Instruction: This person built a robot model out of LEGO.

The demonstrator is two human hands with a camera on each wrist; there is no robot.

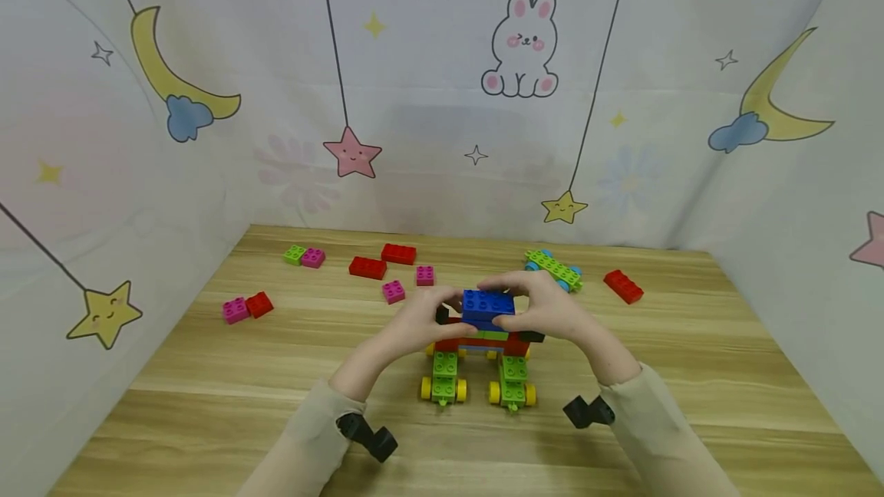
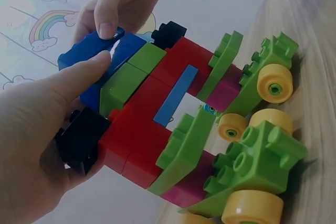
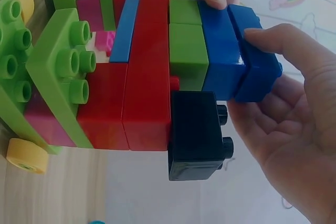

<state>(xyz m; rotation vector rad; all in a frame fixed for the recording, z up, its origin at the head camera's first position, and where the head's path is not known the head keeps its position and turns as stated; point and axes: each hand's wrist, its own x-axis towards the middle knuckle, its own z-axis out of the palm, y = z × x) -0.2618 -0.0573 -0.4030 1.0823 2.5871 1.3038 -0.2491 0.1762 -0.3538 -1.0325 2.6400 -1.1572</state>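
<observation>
In the middle of the table stands a toy brick build, its long red bricks [image 3: 147, 77] resting on green wheeled bases [image 1: 445, 388] with yellow wheels. Green bricks [image 2: 123, 87] sit on the red, with a lower blue brick [image 3: 223, 51] over them. An upper blue brick [image 1: 488, 302] tops the stack, slightly tilted, a narrow gap showing under it in the right wrist view. My right hand [image 1: 549, 313] pinches this upper brick, thumb on the near side. From the left, my left hand [image 1: 421, 322] grips the blue stack, thumb on the lower brick. Black bricks [image 3: 194, 135] flank the stack.
Behind the build lie a green wheeled base [image 1: 555, 270] with blue wheels and a red brick [image 1: 624, 286] at right. Further left are red bricks [image 1: 367, 267], pink bricks [image 1: 394, 291], a lime brick [image 1: 295, 255] and a red brick [image 1: 259, 304]. A printed cloth [image 1: 442, 198] surrounds the table.
</observation>
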